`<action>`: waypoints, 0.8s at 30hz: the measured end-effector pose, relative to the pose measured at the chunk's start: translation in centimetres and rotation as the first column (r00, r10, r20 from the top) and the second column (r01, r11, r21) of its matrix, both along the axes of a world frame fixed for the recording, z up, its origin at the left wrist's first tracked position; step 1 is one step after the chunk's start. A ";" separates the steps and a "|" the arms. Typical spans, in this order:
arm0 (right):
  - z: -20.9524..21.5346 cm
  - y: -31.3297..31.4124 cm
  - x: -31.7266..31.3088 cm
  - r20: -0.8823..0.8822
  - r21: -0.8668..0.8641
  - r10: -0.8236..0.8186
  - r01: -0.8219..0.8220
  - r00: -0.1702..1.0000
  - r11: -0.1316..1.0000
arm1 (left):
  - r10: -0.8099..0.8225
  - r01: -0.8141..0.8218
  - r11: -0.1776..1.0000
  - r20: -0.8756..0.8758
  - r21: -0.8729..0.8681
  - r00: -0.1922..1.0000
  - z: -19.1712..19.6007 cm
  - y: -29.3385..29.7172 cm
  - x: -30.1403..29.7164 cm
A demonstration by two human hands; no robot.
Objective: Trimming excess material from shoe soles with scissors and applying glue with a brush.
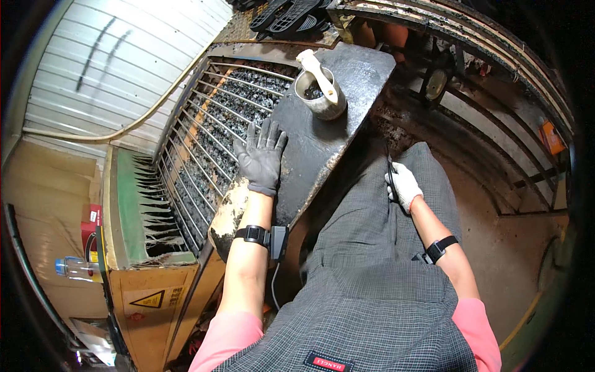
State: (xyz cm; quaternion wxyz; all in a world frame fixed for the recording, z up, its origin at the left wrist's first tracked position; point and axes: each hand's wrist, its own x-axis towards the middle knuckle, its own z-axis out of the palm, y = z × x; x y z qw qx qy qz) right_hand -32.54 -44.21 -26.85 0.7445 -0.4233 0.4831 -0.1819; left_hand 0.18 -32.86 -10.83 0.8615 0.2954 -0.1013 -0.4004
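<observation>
My left hand point(260, 158), in a dark grey glove, lies flat with fingers spread on a black, grimy metal plate point(334, 111), right at the edge of a metal bar grate point(198, 142). My right hand point(403, 185), in a white glove, is closed around a thin dark blade-like tool point(390, 162) held over my lap, which a grey checked apron point(372, 260) covers. At the far end of the plate stands a dirty white cup point(319, 96) with a pale spatula point(322, 77) resting in it.
Under the grate lie dark shredded bits. A green-topped machine housing point(133, 211) with a yellow warning sticker stands at left, with a plastic bottle point(77, 268) beside it. A pale hose point(124, 130) runs along a corrugated white wall. Rusty curved rails point(496, 80) fill the right.
</observation>
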 end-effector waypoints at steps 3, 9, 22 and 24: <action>0.0 0.1 0.2 -0.002 -0.019 -0.001 0.001 1.000 1.000 | 0.021 -0.021 1.000 0.013 0.021 1.000 0.1 0.0 -0.3; 0.9 0.3 -0.3 -0.078 -0.061 0.024 -0.029 0.997 0.998 | 0.000 -0.001 1.000 -0.054 -0.013 0.999 -0.4 0.5 -0.8; 11.2 0.4 -7.0 -0.326 -0.808 0.042 -0.302 0.944 0.506 | -0.494 0.511 0.855 -0.438 -0.087 0.751 -3.3 2.9 -22.3; 9.3 2.3 -9.7 -0.358 -0.889 0.052 -0.357 0.932 0.287 | -0.401 0.499 0.867 -0.589 0.003 0.701 -6.3 2.8 -23.4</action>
